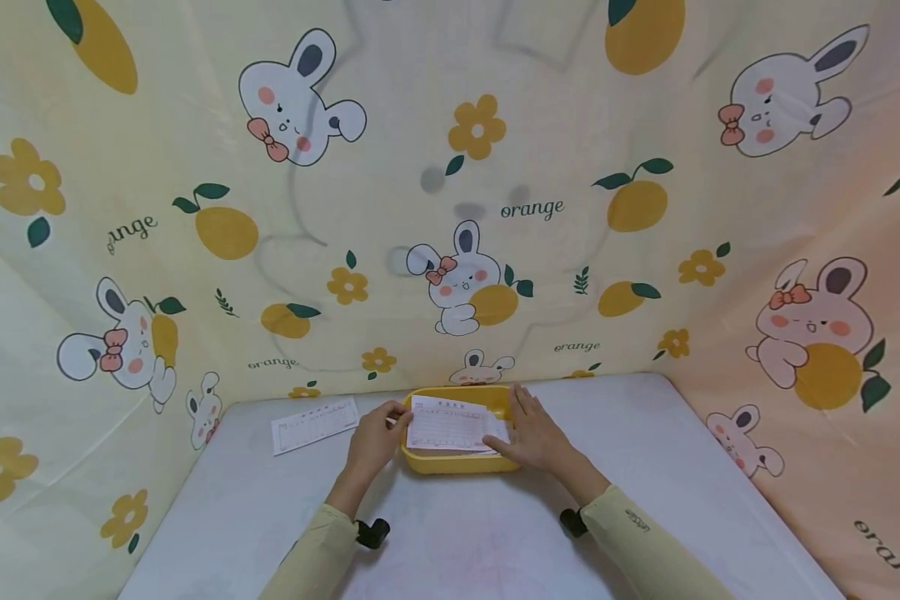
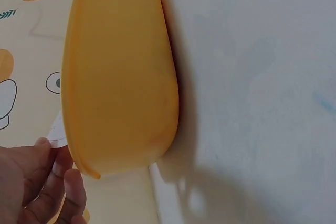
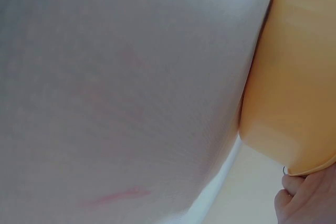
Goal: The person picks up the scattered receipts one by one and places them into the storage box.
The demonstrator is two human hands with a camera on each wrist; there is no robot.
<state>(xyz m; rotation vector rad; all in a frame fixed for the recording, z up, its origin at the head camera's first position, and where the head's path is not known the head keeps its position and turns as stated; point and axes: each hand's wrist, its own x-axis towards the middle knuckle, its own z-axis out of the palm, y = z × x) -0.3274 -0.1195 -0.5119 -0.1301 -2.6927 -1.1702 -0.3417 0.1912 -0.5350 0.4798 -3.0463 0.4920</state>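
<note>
A yellow plastic basket (image 1: 461, 464) stands on the table near the back wall, with printed paper slips (image 1: 450, 423) lying in it. At its left end my left hand (image 1: 375, 437) pinches the edge of a slip between thumb and finger; the left wrist view shows that white paper corner (image 2: 58, 132) beside the basket's rim. My right hand (image 1: 536, 433) lies over the basket's right end with fingers extended, its thumb touching the slips. Only part of the right hand (image 3: 310, 198) shows in the right wrist view, against the basket wall (image 3: 294, 77).
Another printed slip (image 1: 315, 425) lies flat on the white table (image 1: 465, 533), left of the basket. A cloth backdrop (image 1: 390, 200) with rabbits and oranges hangs behind and at both sides.
</note>
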